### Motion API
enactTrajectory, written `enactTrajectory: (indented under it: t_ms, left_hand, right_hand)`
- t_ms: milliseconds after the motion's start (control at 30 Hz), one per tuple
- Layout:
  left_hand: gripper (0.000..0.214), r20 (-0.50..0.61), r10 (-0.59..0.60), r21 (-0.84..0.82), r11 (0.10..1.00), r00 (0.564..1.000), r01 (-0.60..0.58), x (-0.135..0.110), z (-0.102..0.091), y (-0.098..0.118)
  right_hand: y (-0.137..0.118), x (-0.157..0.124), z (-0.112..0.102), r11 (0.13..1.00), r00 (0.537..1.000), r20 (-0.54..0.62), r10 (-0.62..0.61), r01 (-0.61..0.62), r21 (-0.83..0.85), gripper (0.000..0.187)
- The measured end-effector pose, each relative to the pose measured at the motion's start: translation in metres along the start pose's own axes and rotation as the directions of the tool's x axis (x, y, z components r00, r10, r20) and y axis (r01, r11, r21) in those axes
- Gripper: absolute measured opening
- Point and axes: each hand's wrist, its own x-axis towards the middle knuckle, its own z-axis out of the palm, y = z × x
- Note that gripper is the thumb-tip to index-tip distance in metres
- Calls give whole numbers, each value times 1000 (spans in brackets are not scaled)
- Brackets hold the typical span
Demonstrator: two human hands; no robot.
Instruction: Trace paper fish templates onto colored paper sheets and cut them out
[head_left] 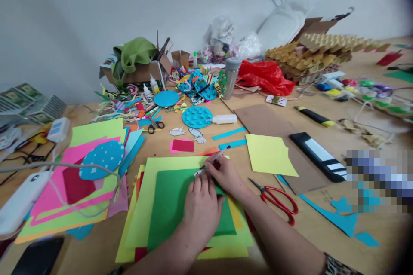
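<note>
My right hand (226,174) grips a pen (222,151), its tip low over a green sheet (167,206). Flat on the same sheet lies my left hand (202,204), fingers stretched out. Under its fingertips shows the edge of a small white paper piece (197,172), mostly hidden. Yellow sheets (137,223) and red ones lie stacked beneath the green. Just beyond the stack are fish cutouts (195,133) and a dark red paper rectangle (183,145) on pink. Red-handled scissors (279,200) rest beside my right forearm.
A glue bottle (224,119) lies against a blue scaled disc (197,117). Small black scissors (155,126), a thermos (231,78) and a craft pile stand farther back. Coloured papers (54,189) and a cable are at left; a cutter (314,116) and cardboard (267,120) at right.
</note>
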Motion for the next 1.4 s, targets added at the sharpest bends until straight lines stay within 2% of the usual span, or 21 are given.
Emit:
enactTrajectory:
  t_ms: [267,433,633,833,1133,1400]
  left_hand:
    - [58,38,-35,-96,995,999,39,-6,3,-2]
    - [61,65,-4,-118,993,998,12,-7,6,-4]
    - [61,50,25,-120,993,998,-18,-7,8,-6]
    - [58,19,-20,-132,991,1000,23,-6,4,-5]
    - [57,35,-16,-90,996,999,19,-5,2,-3]
    - [58,49,-13,-79,997,999,17,-6,2,-2]
  right_hand:
    - [-3,-2,-2,997,999,6,52,-52,50,21]
    - [-3,-3,-2,995,997,14,73,-74,74,22]
    - [-1,-4,-3,994,997,12,80,-80,71,22]
    - [-5,-4,-3,990,993,39,111,-113,81,24]
    - [-7,-4,-4,990,994,36,101,-105,96,23]
    - [-5,-4,-3,971,989,-34,146,-136,195,28]
